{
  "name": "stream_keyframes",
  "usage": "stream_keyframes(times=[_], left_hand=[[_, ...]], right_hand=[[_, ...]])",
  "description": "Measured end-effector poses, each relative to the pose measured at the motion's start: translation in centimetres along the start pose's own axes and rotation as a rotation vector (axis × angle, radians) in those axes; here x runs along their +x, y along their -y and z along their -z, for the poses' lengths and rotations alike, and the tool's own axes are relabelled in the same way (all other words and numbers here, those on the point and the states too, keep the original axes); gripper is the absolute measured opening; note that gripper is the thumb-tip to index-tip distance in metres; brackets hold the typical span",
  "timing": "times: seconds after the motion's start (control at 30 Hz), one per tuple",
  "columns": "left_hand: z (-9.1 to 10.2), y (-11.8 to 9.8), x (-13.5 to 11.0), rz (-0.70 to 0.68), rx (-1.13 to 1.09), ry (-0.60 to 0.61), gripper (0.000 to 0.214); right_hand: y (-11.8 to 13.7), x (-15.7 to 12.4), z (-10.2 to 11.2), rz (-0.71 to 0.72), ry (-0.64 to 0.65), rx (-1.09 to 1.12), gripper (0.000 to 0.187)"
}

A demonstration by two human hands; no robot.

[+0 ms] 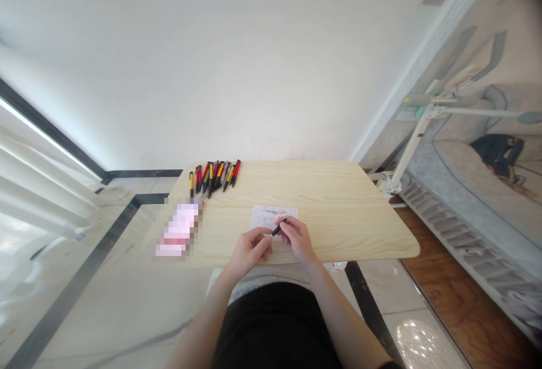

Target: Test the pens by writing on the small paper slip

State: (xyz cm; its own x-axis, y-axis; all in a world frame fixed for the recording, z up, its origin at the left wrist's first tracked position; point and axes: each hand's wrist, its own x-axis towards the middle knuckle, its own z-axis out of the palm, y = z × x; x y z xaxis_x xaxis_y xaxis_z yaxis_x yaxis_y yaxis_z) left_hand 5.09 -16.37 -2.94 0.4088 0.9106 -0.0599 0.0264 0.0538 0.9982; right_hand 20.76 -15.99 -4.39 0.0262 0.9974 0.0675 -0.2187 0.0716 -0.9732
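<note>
Between my two hands is a dark pen point(278, 228), tilted, just above a sheet of paper point(260, 217) with scribbled marks. My right hand point(297, 238) is closed, its fingers pinching the pen's upper end. My left hand point(252, 247) is closed too, thumb and forefinger at the pen's lower end. Whether a small part sits in the left fingers is too small to tell. At the table's far left lies a group of pens point(214, 177) in black with yellow, red and grey barrels.
The pale wooden table point(347, 205) stands against a white wall. A blurred-out pinkish item point(180, 228) lies at its left edge. To the right are a white-framed exercise machine point(417, 137) and a grey sofa point(457, 171) with a dark item on it.
</note>
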Motion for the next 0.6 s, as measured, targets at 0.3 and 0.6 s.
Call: stream_keyframes(times=[0.3,0.6], left_hand=[[2.1,0.3,0.5,-0.022,-0.503,0.081,0.032],[2.9,0.0,0.7,0.094,-0.796,-0.06,0.029]], right_hand=[[-0.6,0.3,0.1,0.026,-0.067,0.139,0.018],[-0.5,0.4,0.0,0.028,-0.107,0.2,0.018]])
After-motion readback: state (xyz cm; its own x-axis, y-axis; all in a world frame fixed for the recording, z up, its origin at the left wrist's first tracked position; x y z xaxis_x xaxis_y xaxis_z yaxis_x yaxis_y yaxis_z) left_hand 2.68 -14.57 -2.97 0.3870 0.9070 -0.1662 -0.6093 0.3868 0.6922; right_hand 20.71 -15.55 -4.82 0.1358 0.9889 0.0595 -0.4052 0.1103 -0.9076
